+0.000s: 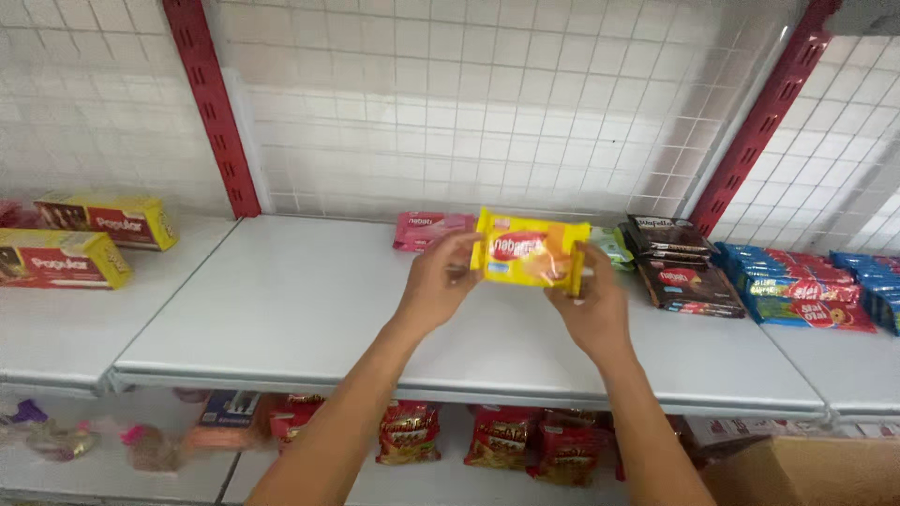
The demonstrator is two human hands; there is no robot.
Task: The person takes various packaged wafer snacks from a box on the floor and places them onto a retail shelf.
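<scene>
Both my hands hold a flat yellow snack packet (531,249) upright above the white shelf (300,309). My left hand (437,281) grips its left edge and my right hand (592,302) grips its right edge. Just behind the packet, a pink packet (427,230) lies flat on the shelf near the wire-grid back wall. A pale green packet (614,245) peeks out to the right of the yellow one.
Dark brown packets (680,262) are stacked right of my hands, with blue packets (797,286) beyond them. Two yellow boxes (89,239) lie on the left shelf. Red packets (497,440) fill the shelf below. A cardboard box (806,473) stands at the bottom right.
</scene>
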